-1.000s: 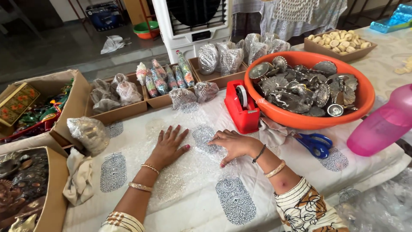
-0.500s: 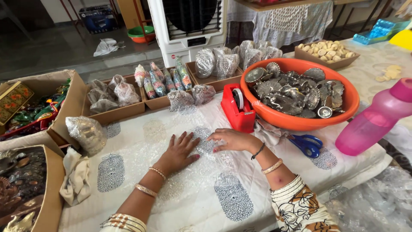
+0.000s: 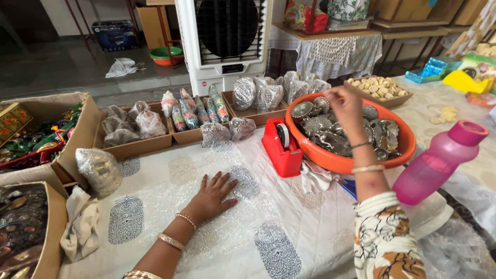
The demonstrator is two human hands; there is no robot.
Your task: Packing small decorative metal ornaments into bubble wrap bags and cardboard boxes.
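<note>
My left hand lies flat, fingers spread, on a sheet of clear bubble wrap spread over the white patterned tablecloth. My right hand is raised over the orange tub, which is full of silver metal pieces. Its fingers are pinched together above the pieces; whether anything is between them does not show. A red tape dispenser stands just left of the tub.
A pink bottle stands at the right, with blue scissors partly hidden under my arm. Cardboard trays of wrapped items line the table's far edge. Open boxes sit at the left, and a white air cooler stands behind.
My right hand has lifted off the bubble wrap and moved up and right over the orange tub. My left hand stays pressed on the wrap. The view has tilted up.
</note>
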